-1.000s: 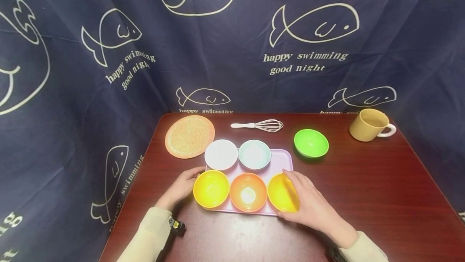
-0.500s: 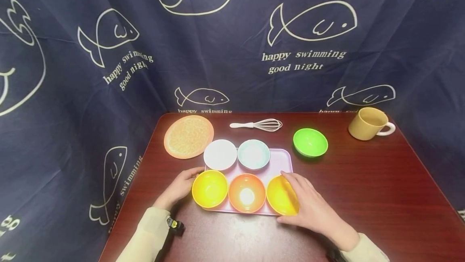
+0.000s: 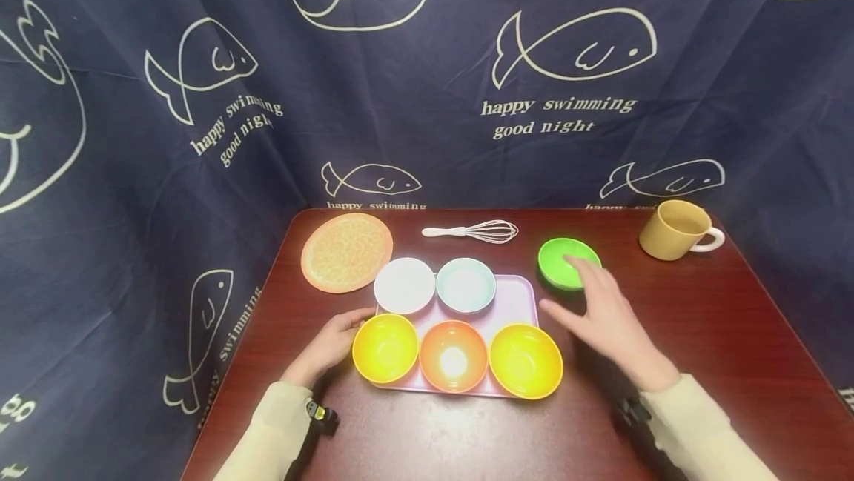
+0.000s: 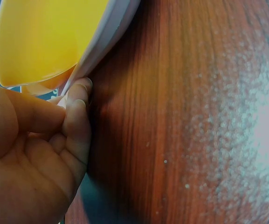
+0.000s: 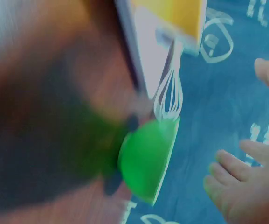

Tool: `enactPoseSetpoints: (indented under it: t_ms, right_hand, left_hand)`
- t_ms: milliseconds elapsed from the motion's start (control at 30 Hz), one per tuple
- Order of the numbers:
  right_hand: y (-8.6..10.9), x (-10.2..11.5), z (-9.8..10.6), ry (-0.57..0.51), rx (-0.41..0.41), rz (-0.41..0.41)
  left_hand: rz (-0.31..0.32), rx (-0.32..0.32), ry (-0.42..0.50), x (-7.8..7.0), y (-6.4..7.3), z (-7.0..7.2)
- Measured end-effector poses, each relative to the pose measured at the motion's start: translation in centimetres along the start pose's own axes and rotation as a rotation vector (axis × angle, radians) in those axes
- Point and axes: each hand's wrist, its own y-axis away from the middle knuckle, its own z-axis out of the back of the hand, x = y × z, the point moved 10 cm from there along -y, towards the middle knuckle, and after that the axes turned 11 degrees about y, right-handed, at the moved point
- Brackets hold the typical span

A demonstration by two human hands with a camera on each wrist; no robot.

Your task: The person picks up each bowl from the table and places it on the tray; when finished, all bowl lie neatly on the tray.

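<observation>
My left hand (image 3: pixel 328 347) pinches the left rim of the lilac tray (image 3: pixel 515 292) between thumb and curled fingers; the left wrist view shows the tray edge (image 4: pixel 107 39) in that pinch. Three bowls line the tray's front: a yellow bowl (image 3: pixel 385 349), an orange bowl (image 3: pixel 454 377) and another yellow bowl (image 3: pixel 527 361) at the right. Behind them sit a white bowl (image 3: pixel 404 286) and a pale blue bowl (image 3: pixel 465 285). My right hand (image 3: pixel 614 318), fingers spread and holding nothing, hovers by the green bowl (image 3: pixel 560 262), overlapping its right side in the head view.
A white whisk (image 3: pixel 470 231) lies near the table's back edge. An orange round mat (image 3: pixel 347 253) is at the back left, and a tan mug (image 3: pixel 674 230) with a white handle at the back right. A dark blue fish-print curtain (image 3: pixel 427 110) hangs behind the table.
My right hand has let go of the right yellow bowl, leaving it on the tray, and has moved back and right to the green bowl. The left hand stays on the tray.
</observation>
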Motion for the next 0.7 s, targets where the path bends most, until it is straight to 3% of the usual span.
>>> enactPoseSetpoints:
  t_ms: [133,300,467,700]
  right_hand:
    - [-2.3,-2.4,0.3,0.014,-0.035,-0.036]
    - [-4.0,-4.9,-1.1,0.052,0.035,-0.092]
    - [-4.7,-6.3,-2.6,0.067,0.093,-0.129]
    - [-4.8,-6.7,-3.1,0.049,0.075,-0.124]
  left_hand:
    - [-0.004,0.000,0.007,0.0,0.0,0.1]
    - [-0.008,0.001,0.010,0.3,-0.2,0.2]
    - [-0.021,0.005,0.009,0.3,-0.3,0.0]
    - [-0.024,0.003,0.008,0.0,-0.1,-0.1]
